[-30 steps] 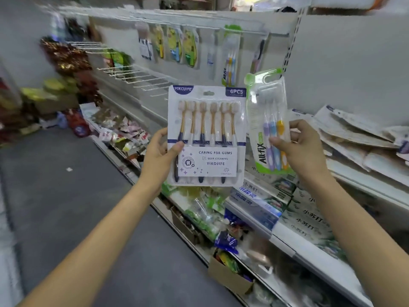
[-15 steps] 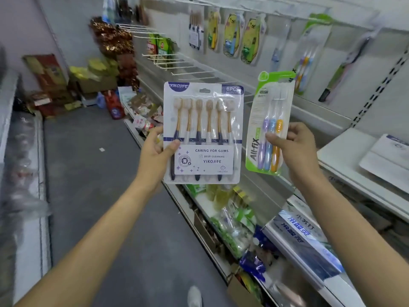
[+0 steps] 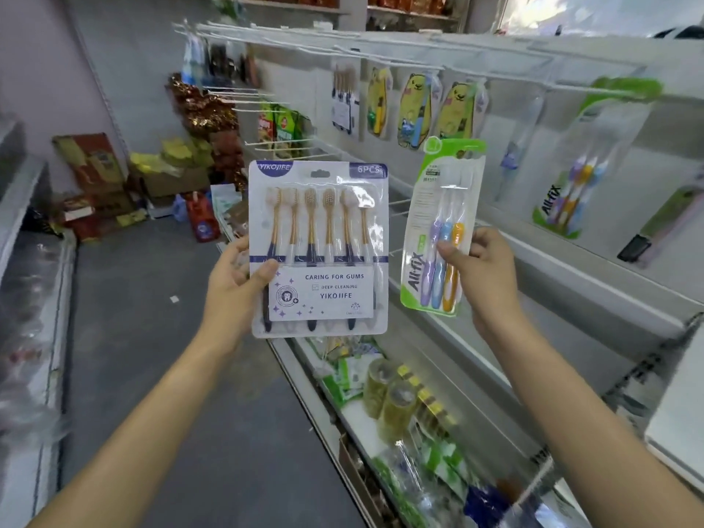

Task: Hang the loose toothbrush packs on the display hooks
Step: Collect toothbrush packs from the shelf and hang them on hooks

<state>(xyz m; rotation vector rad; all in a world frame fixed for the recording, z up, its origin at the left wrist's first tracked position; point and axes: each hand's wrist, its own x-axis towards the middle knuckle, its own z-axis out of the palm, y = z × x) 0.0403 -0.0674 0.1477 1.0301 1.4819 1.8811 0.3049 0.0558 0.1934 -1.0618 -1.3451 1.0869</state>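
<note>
My left hand [image 3: 236, 287] grips the left edge of a white six-brush toothbrush pack [image 3: 320, 249] marked YIKOJIFE, held upright in mid-air. My right hand [image 3: 480, 272] pinches a green All-fix pack [image 3: 438, 230] with three coloured brushes, tilted slightly right. Both packs float in front of a white wall panel with wire display hooks [image 3: 266, 146]. Hung packs show above: bear-shaped yellow packs [image 3: 415, 108] and another All-fix pack [image 3: 579, 177] at the right.
A top wire rail [image 3: 381, 43] runs across the display. A white shelf [image 3: 533, 268] sits below the hooks, and lower shelves hold bottles and packets [image 3: 384, 390]. The grey aisle floor [image 3: 152, 337] lies left, with boxes and bags [image 3: 99, 184] piled at its far end.
My view has swung left along the aisle and come closer to the hook panel. Both hands keep their packs, which have stayed side by side at about the same height.
</note>
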